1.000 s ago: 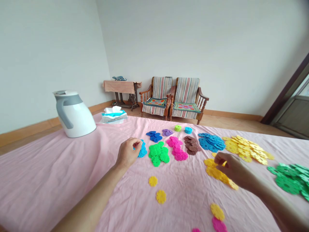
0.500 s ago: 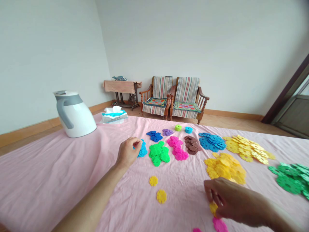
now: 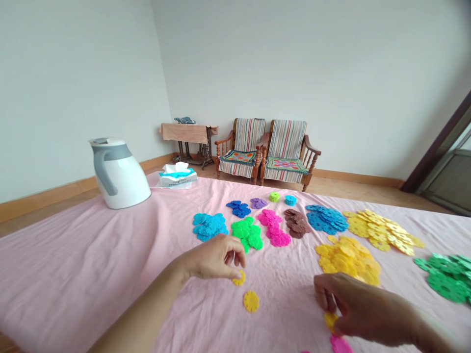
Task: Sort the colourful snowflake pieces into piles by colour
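My left hand (image 3: 217,257) is at a yellow notched plastic disc (image 3: 239,278), thumb and fingertips closed at its edge. Just below it, another yellow disc (image 3: 251,301) lies flat on the cloth. My right hand (image 3: 364,309) pinches a yellow disc (image 3: 330,321), partly covered by the fingers. Close under that hand is a pink disc (image 3: 340,344), cut by the bottom edge. A heap of yellow discs (image 3: 348,257) lies just beyond my right hand. Light blue (image 3: 209,226) and bright green discs (image 3: 246,233) are piled beyond my left hand.
Piles of pink (image 3: 274,228), brown (image 3: 296,223), blue (image 3: 327,219), pale yellow (image 3: 382,230) and dark green discs (image 3: 447,277) spread over the pink cloth (image 3: 110,274). A white jug (image 3: 125,179) and a tissue box (image 3: 178,176) stand at the left. Two chairs (image 3: 287,147) are behind.
My left hand has moved from the light blue pile right and nearer, to the upper loose yellow disc. My right hand stays nearly in place with its yellow disc. The view has shifted slightly.
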### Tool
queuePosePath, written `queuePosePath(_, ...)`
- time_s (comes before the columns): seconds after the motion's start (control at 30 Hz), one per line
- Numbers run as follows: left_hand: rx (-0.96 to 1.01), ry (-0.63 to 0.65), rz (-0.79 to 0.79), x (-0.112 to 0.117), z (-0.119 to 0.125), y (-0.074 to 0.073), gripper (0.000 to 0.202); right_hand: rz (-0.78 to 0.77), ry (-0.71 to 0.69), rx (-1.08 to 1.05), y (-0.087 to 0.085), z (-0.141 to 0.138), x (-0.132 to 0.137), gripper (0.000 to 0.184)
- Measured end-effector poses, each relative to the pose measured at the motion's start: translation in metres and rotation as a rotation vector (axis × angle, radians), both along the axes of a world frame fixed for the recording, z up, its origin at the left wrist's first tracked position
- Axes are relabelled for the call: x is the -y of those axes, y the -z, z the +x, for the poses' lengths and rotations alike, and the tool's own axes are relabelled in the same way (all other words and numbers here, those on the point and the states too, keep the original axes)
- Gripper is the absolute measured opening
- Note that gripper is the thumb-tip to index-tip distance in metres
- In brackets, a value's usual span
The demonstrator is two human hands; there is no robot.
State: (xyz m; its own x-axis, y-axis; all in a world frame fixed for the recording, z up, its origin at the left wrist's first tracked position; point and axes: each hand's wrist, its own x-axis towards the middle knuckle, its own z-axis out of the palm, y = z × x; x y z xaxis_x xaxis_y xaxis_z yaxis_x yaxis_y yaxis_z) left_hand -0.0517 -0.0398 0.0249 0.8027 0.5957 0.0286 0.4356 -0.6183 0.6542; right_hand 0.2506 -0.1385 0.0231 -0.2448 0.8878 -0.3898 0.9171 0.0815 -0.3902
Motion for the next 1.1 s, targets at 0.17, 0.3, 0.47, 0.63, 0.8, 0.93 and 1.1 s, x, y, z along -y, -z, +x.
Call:
queuePosePath(0.17, -0.175, 0.062, 0.09, 0.009, 0.005, 0.0, 0.023, -0.011, 0.047, -0.009, -0.003, -0.002, 0.003, 0.026)
queuePosePath(0.3, -0.19, 0.044, 0.082, 0.008, 0.003, 0.001, 0.021, 0.003, 0.053, 0.015, -0.003, -0.003, 0.003, 0.027)
queuePosePath(0.47, -0.168, 0.012, 0.047, 0.009, 0.004, 0.002, 0.021, -0.003, 0.052, 0.036, -0.002, -0.002, 0.003, 0.026)
queuePosePath(0.63, -0.003, -0.069, -0.105, 0.003, 0.008, 0.016, 0.013, -0.023, 0.055, 0.036, -0.001, 0.0, 0.004, 0.022)
queuePosePath(0.8, 0.273, -0.349, -0.057, -0.013, 0.017, 0.037, 0.009, -0.017, 0.042, 0.015, 0.0, 0.0, 0.004, 0.021)
queuePosePath(0.93, 0.365, -0.435, -0.018, -0.021, 0.018, 0.043, 0.007, -0.02, 0.043, -0.008, 0.0, 0.002, 0.004, 0.024)
queuePosePath(1.1, 0.368, -0.42, -0.042, -0.017, 0.017, 0.034, 0.006, 0.016, -0.004, -0.144, -0.001, 0.001, 0.004, 0.011)
